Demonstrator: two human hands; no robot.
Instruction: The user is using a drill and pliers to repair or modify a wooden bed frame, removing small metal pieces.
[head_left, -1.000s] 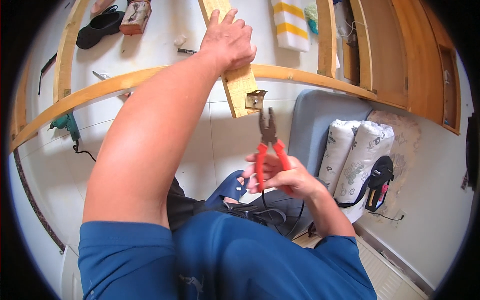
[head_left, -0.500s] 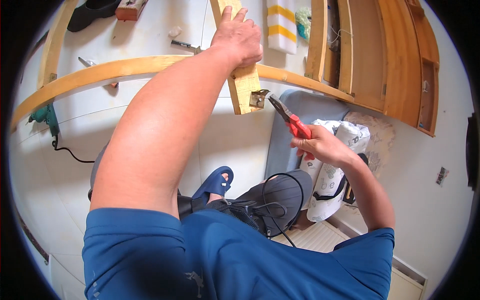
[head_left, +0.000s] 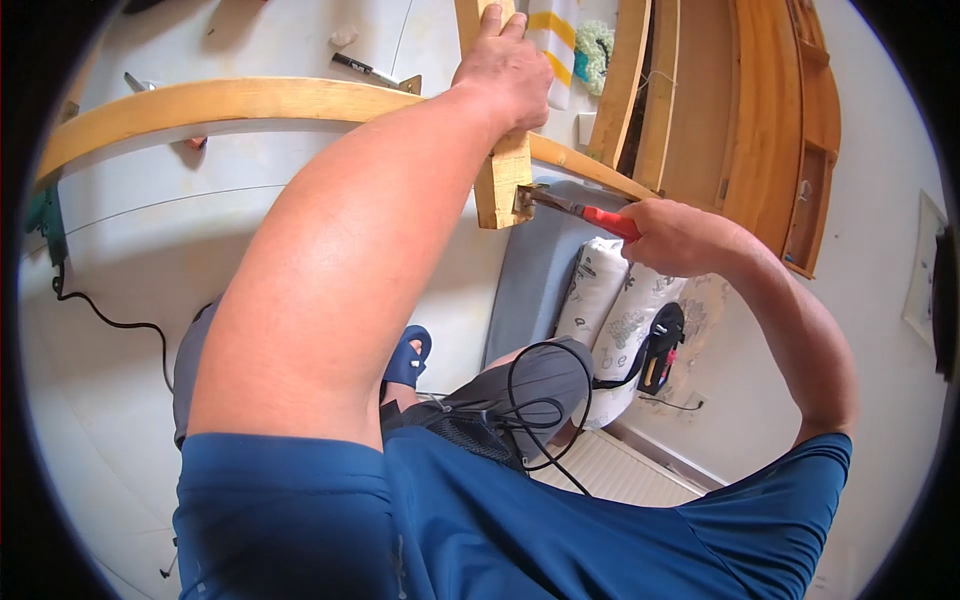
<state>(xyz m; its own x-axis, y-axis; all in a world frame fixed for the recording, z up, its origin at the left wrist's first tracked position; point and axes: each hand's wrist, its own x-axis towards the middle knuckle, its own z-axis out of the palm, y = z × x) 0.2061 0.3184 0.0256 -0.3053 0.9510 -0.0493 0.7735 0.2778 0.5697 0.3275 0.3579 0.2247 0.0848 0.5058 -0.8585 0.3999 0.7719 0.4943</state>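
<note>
My left hand (head_left: 505, 78) is wrapped round a pale wooden bar (head_left: 503, 185), which points down toward me across a long wooden rail (head_left: 250, 98). A small metal bracket (head_left: 522, 201) sits at the bar's near end. In my right hand (head_left: 678, 238) is a pair of red-handled pliers (head_left: 608, 221), closed in my fist and held nearly level. Their jaws meet the bracket from the right; whether they are clamped on it is too small to tell.
Wooden slats (head_left: 655, 90) and a cabinet-like wooden frame (head_left: 765, 110) stand at the far right. A grey-blue padded piece (head_left: 530, 275) and white patterned rolls (head_left: 625, 320) lie below. A black marker (head_left: 365, 68) is on the floor; a green power tool (head_left: 45, 222) is at the left.
My right hand has swung up and right, so the pliers now lie flatter against the bracket. My left hand still grips the bar. The view has shifted somewhat.
</note>
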